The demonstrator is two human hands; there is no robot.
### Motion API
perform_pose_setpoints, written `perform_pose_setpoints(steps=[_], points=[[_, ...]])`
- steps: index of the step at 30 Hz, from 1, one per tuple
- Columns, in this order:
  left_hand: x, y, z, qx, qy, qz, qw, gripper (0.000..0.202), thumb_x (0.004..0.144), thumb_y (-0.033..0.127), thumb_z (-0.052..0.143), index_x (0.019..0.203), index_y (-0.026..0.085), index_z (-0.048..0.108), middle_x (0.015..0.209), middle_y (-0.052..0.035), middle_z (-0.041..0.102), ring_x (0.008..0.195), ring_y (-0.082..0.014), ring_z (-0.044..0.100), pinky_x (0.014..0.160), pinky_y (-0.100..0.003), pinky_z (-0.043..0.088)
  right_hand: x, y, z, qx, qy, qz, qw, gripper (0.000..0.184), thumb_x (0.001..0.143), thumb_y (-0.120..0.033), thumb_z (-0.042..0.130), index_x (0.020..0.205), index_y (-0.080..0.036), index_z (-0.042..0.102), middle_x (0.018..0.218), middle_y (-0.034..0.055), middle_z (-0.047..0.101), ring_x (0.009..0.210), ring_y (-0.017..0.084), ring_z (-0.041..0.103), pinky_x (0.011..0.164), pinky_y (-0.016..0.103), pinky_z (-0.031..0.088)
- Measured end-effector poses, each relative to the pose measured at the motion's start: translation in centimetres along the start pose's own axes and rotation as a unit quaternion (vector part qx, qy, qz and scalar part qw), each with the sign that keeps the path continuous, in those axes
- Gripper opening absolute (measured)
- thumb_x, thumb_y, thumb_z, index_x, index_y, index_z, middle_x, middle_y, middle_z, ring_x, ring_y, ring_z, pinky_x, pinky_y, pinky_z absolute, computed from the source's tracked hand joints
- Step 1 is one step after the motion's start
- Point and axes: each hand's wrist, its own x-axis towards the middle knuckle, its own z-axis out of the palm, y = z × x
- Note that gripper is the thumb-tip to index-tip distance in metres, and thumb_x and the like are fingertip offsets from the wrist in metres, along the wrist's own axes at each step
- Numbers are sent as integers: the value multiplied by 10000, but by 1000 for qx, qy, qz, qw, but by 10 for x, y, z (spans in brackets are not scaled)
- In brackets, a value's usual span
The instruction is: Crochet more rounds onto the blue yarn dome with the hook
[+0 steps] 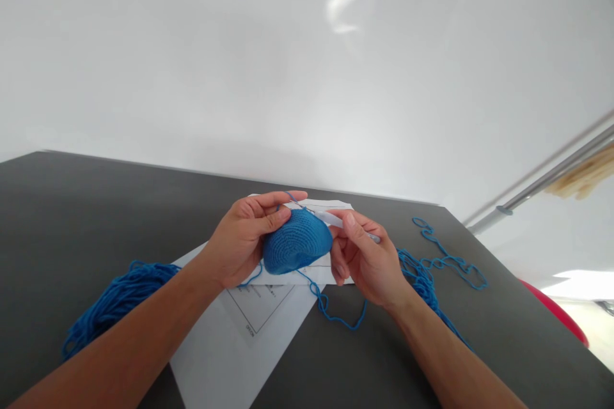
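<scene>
A round blue crocheted piece (296,241) is held up over the table between both hands. My left hand (244,236) grips its left edge, thumb on top and a strand of blue yarn looped over the forefinger. My right hand (364,259) pinches a pale crochet hook (336,221) whose tip enters the upper rim of the piece. A blue yarn tail (336,313) hangs down from the piece onto the table.
A white printed paper sheet (240,332) lies under the hands on the dark grey table (71,217). A heap of blue yarn (115,300) lies left, loose yarn loops (446,262) right. A white wall stands behind; a metal rail (542,185) and something red (556,310) are at right.
</scene>
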Motion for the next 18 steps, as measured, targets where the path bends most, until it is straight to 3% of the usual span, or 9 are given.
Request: perform_pose_setpoints(steps=[4, 8, 13, 18], points=[[1, -5, 1, 1, 0, -1, 1000, 402, 675, 265, 934, 1039, 132, 827, 825, -70, 779, 732, -152, 651, 683, -236, 543, 0, -3, 1, 24, 17, 31, 999, 366, 874, -512, 753, 1041, -187, 769, 551, -48, 628, 294, 40, 392, 299, 171, 464], [3, -13, 3, -6, 28, 2, 1000, 404, 672, 280, 929, 1030, 124, 824, 846, -80, 778, 716, -149, 639, 663, -241, 535, 0, -4, 1, 51, 26, 73, 996, 415, 852, -536, 771, 1070, -183, 763, 500, -76, 572, 279, 21, 336, 281, 144, 437], [4, -20, 4, 13, 74, 19, 997, 413, 703, 301, 898, 1064, 123, 807, 809, -76, 775, 678, -150, 627, 636, -256, 526, 1, -2, 0, 84, 13, 136, 987, 456, 844, -548, 777, 1152, -216, 728, 538, -62, 627, 308, 72, 480, 306, 193, 508], [5, -25, 7, 31, 98, 44, 994, 443, 695, 329, 896, 1075, 121, 800, 800, -66, 774, 666, -142, 617, 619, -244, 512, 2, 3, 1, 77, 20, 132, 988, 426, 864, -545, 757, 1092, -187, 722, 559, -19, 686, 396, 142, 631, 437, 280, 612]])
